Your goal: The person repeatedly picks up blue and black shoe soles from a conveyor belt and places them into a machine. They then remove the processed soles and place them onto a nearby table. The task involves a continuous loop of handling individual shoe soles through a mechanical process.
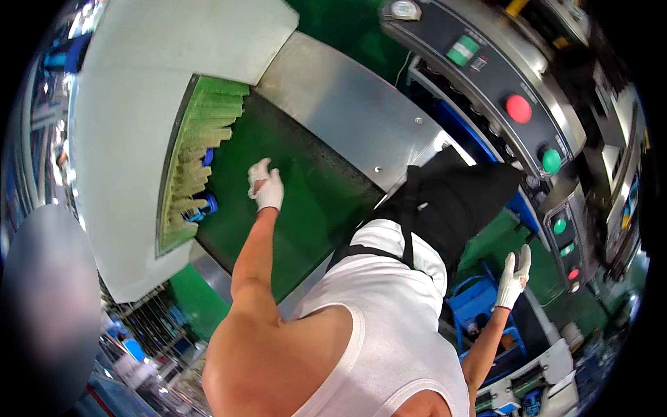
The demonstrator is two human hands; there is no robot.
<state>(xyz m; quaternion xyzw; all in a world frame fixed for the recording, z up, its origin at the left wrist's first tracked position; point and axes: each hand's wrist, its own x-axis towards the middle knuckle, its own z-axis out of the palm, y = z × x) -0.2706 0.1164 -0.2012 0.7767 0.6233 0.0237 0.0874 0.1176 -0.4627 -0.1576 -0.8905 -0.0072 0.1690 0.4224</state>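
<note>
My left hand, in a white glove, hovers over a green conveyor belt with its fingers apart and slightly bent; nothing shows in it. Close to it, on the left, two blue parts stick out from under a yellowish-green strip curtain. Out to the right is my right hand, also gloved, beside a machine. Its fingers look bent around a small dark shape, too unclear to name. A blue crate with items inside sits below that hand.
A pale machine housing frames the curtain. Beside the belt runs a metal plate. On the right, a dark control panel carries a red button and a green button. A smaller button box stands near my right hand.
</note>
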